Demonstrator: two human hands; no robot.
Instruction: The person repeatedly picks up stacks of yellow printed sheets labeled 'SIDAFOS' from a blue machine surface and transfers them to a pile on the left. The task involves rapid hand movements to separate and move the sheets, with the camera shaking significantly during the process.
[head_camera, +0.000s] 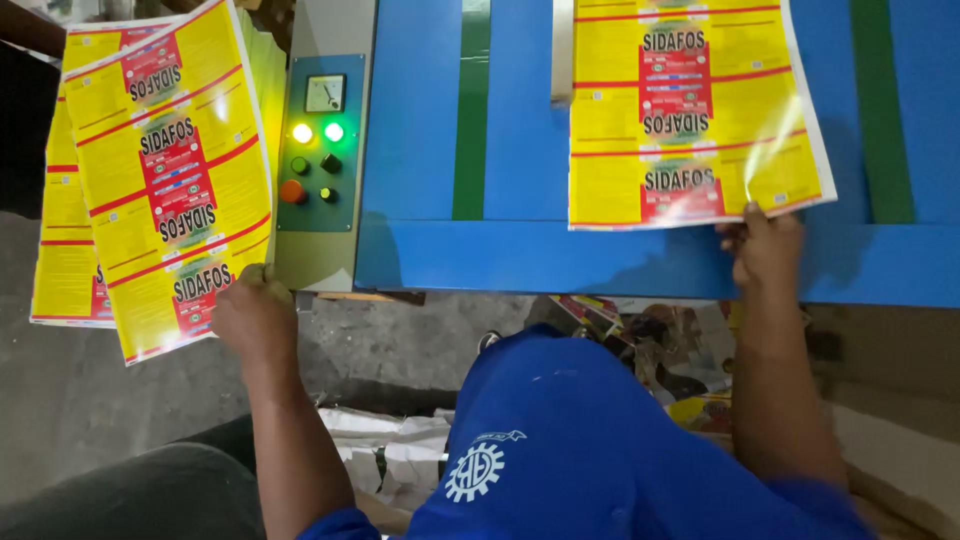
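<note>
Your right hand pinches the near edge of a glossy printed label sheet, thumb on top and fingers curled under, clamped on the film. The sheet is thin, shiny plastic, yellow with red bands and white margins, a glare streak running across its near right corner. It lies flat on the blue machine table, its long axis running away from you, and its near right corner overlaps the table's near rail. Two green belts run the same way along the smooth painted surface.

Your left hand grips the lower edge of a second label sheet of the same glossy film, fingers closed around it. This one hangs off to the left of the table, tilted, its long axis slanting from the hand up and away to the left, with another sheet behind it. Beside it sits the grey-green control panel with a small meter, two lit lamps, round buttons.

Both forearms reach forward, wrists straight, over your blue shirt.
</note>
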